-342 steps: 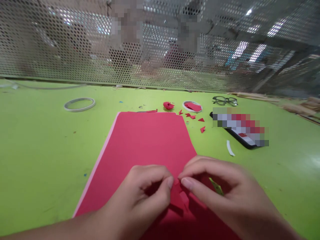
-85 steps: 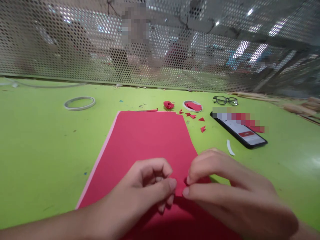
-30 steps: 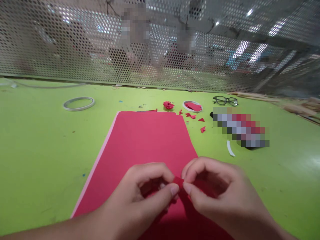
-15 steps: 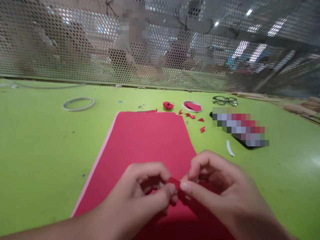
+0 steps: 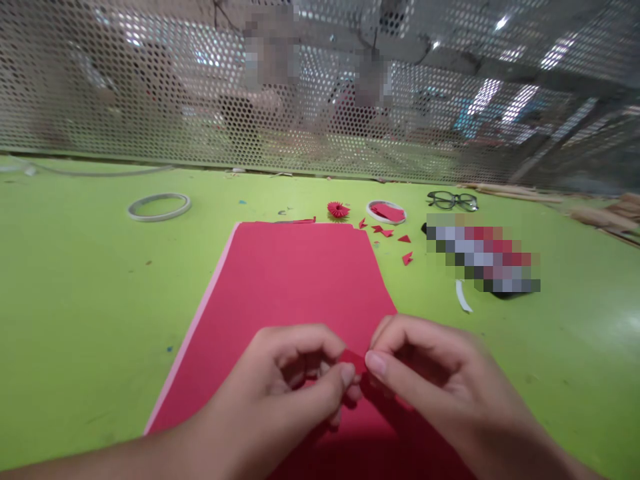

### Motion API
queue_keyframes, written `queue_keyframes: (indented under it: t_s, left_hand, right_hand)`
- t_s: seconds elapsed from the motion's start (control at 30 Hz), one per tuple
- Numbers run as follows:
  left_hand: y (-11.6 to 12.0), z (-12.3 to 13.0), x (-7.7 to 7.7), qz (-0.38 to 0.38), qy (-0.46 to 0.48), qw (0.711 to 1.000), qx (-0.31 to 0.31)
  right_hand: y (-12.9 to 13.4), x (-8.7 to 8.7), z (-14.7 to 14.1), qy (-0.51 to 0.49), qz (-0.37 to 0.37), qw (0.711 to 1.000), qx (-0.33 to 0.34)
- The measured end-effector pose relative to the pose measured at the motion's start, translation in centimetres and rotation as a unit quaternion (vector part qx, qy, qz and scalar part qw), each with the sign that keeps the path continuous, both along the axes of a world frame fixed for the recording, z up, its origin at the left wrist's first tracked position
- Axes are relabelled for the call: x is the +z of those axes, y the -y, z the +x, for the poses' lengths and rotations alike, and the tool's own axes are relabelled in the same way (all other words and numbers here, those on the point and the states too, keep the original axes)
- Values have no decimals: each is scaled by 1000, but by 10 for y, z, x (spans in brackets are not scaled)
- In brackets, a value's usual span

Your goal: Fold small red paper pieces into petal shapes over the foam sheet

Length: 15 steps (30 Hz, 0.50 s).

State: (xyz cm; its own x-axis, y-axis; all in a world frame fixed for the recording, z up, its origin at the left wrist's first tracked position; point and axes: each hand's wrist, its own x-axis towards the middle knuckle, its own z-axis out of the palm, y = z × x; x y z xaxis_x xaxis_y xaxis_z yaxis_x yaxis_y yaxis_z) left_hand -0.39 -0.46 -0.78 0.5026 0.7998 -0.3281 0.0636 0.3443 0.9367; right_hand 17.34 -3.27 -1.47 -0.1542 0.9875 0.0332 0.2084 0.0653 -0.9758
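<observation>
A small piece of red paper (image 5: 354,361) is pinched between my two hands, above a stack of red paper sheets (image 5: 300,280). My left hand (image 5: 300,380) grips its left end between thumb and index finger. On the other end, the thumb and forefinger of my right hand (image 5: 425,373) are pressed together. My fingers cover much of the piece, so its exact folds are hard to make out. Beyond the sheets sit a pleated red paper ring (image 5: 338,210) and several small folded red paper pieces (image 5: 407,258).
A round white-rimmed container (image 5: 386,212) holds red paper pieces. Eyeglasses (image 5: 453,200) and a blurred-out phone-like object (image 5: 480,257) lie on the right, near a white strip (image 5: 463,296). A pale ring (image 5: 160,207) rests at left. A perforated metal screen (image 5: 300,127) borders the green table (image 5: 75,300).
My right index finger has come down from its raised position onto the red paper piece, beside the thumb. My left hand has hardly moved. The view has shifted slightly.
</observation>
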Motion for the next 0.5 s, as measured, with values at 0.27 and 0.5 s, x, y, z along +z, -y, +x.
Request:
queue_keyframes:
  t_s: [0.27,0.5]
  left_hand:
    - [-1,2,0,16,-11,1000,-12]
    - [-3,2,5,-26,27,999,-14]
  right_hand:
    - [0,5,-5,135,93,986,27]
    - [5,-3,-4,154,213,964,34]
